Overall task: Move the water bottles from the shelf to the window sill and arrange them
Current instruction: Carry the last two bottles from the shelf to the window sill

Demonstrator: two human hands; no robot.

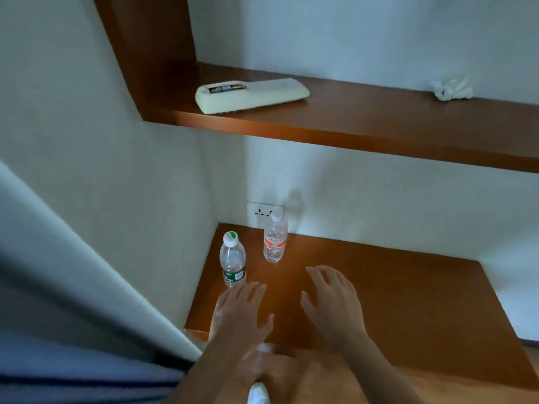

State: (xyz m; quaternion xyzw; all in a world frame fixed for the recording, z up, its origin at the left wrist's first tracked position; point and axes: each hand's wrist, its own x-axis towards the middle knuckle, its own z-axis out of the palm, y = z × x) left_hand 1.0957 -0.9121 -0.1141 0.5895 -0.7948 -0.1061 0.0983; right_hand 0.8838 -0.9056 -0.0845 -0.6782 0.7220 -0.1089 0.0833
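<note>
Two clear plastic water bottles stand upright on the lower wooden shelf (pixel 408 301). The green-labelled bottle (pixel 232 259) is at the left, close to the side wall. The red-labelled bottle (pixel 275 239) stands farther back, in front of a wall socket. My left hand (pixel 240 309) hovers with fingers spread just in front of the green-labelled bottle, fingertips close to its base, holding nothing. My right hand (pixel 332 298) is stretched out over the shelf to the right of both bottles, fingers straight, apart from them.
An upper wooden shelf (pixel 364 121) carries a white remote control (pixel 252 94) with its battery bay exposed and a crumpled white tissue (pixel 450 88). A wall socket (pixel 264 212) sits behind the bottles. A white wall edge runs diagonally at the left.
</note>
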